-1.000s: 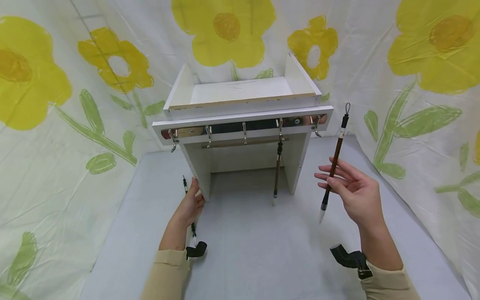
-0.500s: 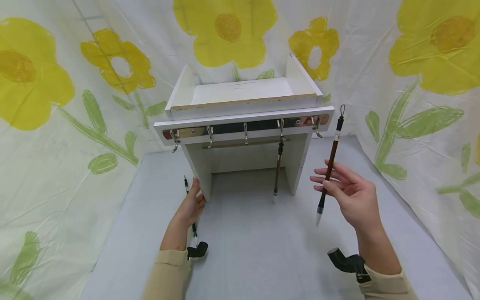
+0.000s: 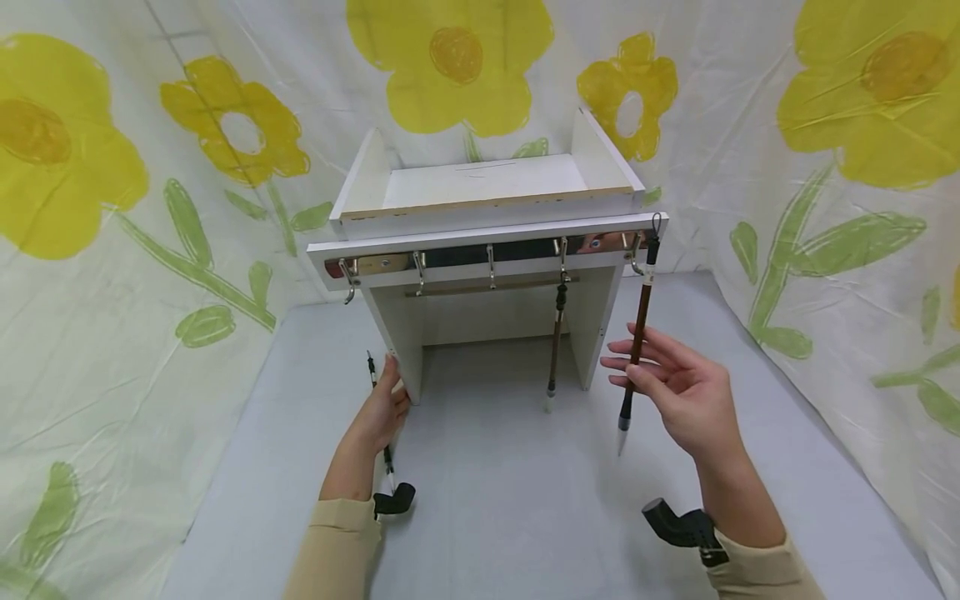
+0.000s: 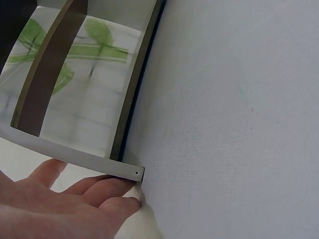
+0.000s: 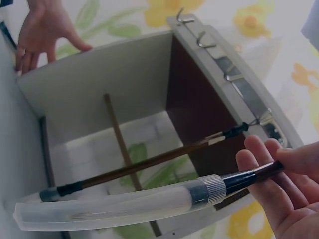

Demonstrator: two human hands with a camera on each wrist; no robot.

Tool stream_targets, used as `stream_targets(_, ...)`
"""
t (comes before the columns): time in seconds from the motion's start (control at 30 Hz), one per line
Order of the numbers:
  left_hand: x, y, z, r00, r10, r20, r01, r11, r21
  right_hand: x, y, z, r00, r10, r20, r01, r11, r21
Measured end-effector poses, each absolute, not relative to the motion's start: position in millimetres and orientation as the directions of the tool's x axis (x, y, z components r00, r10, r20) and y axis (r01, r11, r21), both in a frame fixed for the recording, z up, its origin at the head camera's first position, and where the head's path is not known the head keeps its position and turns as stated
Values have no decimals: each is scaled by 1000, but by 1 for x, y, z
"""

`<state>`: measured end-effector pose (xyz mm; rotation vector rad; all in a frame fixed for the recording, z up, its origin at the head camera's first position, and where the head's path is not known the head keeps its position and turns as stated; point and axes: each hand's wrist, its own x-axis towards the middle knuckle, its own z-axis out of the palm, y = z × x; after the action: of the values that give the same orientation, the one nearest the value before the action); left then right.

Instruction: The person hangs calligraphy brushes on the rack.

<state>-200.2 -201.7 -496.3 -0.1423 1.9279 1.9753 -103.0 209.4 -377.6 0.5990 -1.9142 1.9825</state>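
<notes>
My right hand (image 3: 686,392) pinches a dark brown writing brush (image 3: 639,329) between thumb and fingers. The brush stands nearly upright, its clear-capped tip (image 5: 104,206) down. In the head view its hanging loop overlaps the rightmost hook (image 3: 636,250) of the metal hook strip (image 3: 453,259) on a white shelf unit (image 3: 487,229). From another hook, just left, hangs a second writing brush (image 3: 555,342). At the unit's left side panel (image 3: 405,350), my left hand (image 3: 378,412) rests its fingers against the outer face, thumb by the front edge.
A third brush (image 3: 387,462) lies on the grey table (image 3: 480,500), partly hidden behind the left hand and wrist. Several hooks line the strip's left and middle. A wooden rod (image 3: 487,288) crosses the unit's inside. Flower-printed cloth (image 3: 225,350) surrounds the table.
My right hand has moved left with the brush, bringing its loop from right of the unit to over the rightmost hook in the head view. The left hand has stayed put.
</notes>
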Motion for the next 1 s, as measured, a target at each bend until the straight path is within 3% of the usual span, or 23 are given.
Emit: stream_targets(1.0, -202, -203, -500, -923, 211, -323, -330, 3, 944, -106, 175, -381, -867, -172, 467, -470, -26, -882)
